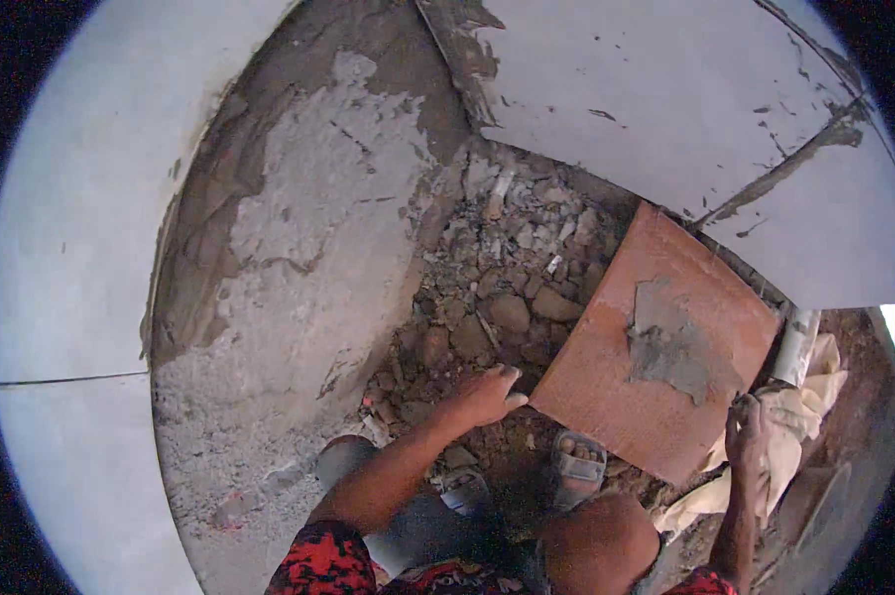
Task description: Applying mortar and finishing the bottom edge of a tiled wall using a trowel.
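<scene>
A square tile (586,367) with a reddish-brown back facing up leans at an angle in front of me. A rough patch of wet grey mortar (665,342) lies across its middle. My left hand (485,395) hovers just left of the tile's near-left corner, thumb and forefinger apart, holding nothing visible. At the tile's right edge, close to the mortar, my right hand (748,428) has curled fingers; whatever they grip is too dark and small to make out.
Rubble and stones (512,312) cover the ground beyond my sandalled feet. Pale tiled wall (646,99) stands behind, and a rough cement surface (308,258) rises at left. A cream cloth sack (779,456), a white pipe (796,347) and a grey pan-like object (822,506) lie at right.
</scene>
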Tool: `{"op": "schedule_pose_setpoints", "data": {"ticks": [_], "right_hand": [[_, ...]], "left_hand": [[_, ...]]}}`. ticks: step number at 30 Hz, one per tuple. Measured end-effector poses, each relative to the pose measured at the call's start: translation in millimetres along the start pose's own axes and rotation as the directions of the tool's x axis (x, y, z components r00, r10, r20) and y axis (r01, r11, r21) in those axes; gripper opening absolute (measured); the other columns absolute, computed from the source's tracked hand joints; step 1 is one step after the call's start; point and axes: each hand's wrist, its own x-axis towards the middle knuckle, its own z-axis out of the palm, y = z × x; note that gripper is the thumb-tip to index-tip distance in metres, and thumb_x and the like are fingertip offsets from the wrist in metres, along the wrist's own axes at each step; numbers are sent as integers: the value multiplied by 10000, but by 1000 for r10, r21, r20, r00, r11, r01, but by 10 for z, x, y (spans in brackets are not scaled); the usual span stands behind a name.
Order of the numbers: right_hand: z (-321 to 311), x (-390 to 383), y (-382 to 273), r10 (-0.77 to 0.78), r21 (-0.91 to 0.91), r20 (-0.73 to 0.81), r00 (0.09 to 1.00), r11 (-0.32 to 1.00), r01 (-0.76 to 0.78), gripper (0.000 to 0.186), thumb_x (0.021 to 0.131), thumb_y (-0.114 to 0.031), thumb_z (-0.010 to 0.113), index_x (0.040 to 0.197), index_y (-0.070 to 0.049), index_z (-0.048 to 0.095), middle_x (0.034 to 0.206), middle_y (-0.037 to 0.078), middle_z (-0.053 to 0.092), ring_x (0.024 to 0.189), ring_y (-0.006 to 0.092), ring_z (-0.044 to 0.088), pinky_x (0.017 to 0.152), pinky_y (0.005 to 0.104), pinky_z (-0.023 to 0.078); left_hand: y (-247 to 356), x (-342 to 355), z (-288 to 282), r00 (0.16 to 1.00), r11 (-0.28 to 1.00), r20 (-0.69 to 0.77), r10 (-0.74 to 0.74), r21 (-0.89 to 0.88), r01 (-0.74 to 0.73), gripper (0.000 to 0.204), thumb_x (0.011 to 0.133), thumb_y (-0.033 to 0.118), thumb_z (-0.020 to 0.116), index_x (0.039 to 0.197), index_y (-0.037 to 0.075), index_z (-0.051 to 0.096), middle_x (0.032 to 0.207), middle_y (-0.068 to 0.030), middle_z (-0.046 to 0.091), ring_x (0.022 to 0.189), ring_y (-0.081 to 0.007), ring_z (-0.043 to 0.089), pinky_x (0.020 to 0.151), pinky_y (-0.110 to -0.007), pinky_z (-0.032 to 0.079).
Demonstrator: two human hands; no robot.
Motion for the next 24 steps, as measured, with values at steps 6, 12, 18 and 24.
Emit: {"op": "schedule_pose_setpoints", "data": {"ticks": [6, 12, 18, 24], "right_hand": [[-106, -36, -174, 133, 1, 121, 984, 991, -134, 262, 780, -146, 552, 1002, -8, 539, 954, 193, 571, 872, 351, 563, 750, 398, 447], [14, -8, -63, 192, 36, 99, 976, 980, -197, 260, 792, -186, 596, 974, -47, 473, 886, 178, 557, 809, 366, 530, 711, 399, 437], [68, 99, 279, 215, -111, -64, 974, 969, -221, 337, 770, -162, 596, 1082, -104, 484, 927, 151, 567, 850, 361, 550, 698, 425, 446], [238, 75, 618, 239, -106, -12, 971, 965, -239, 380, 739, -106, 607, 1102, -50, 512, 950, 151, 543, 854, 341, 533, 742, 382, 437]], "left_hand": [[-25, 26, -1, 1000, 1000, 6, -13, 8, 13, 597, 814, 414, 532, 1182, -46, 433, 1159, -250, 489, 1090, -385, 463, 921, -425, 379], [-77, 52, 14, 996, 993, -80, -42, -112, 33, 540, 808, 404, 539, 1180, 20, 461, 1138, -205, 527, 1035, -384, 505, 868, -443, 411], [75, 103, 17, 995, 968, 56, -82, -233, 93, 578, 836, 378, 529, 1216, -41, 406, 1108, -239, 533, 1000, -319, 550, 817, -396, 444], [10, 70, 108, 988, 933, 41, -152, -323, 157, 578, 841, 368, 548, 1232, -19, 372, 1078, -187, 548, 942, -264, 573, 823, -366, 448]]}}
